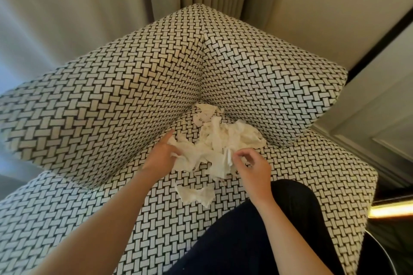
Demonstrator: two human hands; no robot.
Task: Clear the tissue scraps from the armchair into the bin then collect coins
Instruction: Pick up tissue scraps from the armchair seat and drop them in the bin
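Tissue scraps [220,140] lie heaped in the armchair's [156,230] back seat corner, our left hand [161,154] clutching one edge and our right hand [251,164] pinching the other, so we should bunch them inward, loose piece [194,194] included, before lifting.

**Corner pocket walled on two sides, open only from the front**

The left back cushion [100,96] and right back cushion [268,78] of the black-and-white basket-weave fabric armchair [89,219] meet in a V, and the heap of crumpled white tissue scraps [214,147] fills that corner. The left hand [161,154] lies at the heap's left edge, just beside the left cushion. The right hand [250,167] pinches its near right edge. Bare seat lies open at near left. A loose white tissue scrap [196,195] sits between the forearms, and a dark-clothed leg [245,241] covers the seat's near right.
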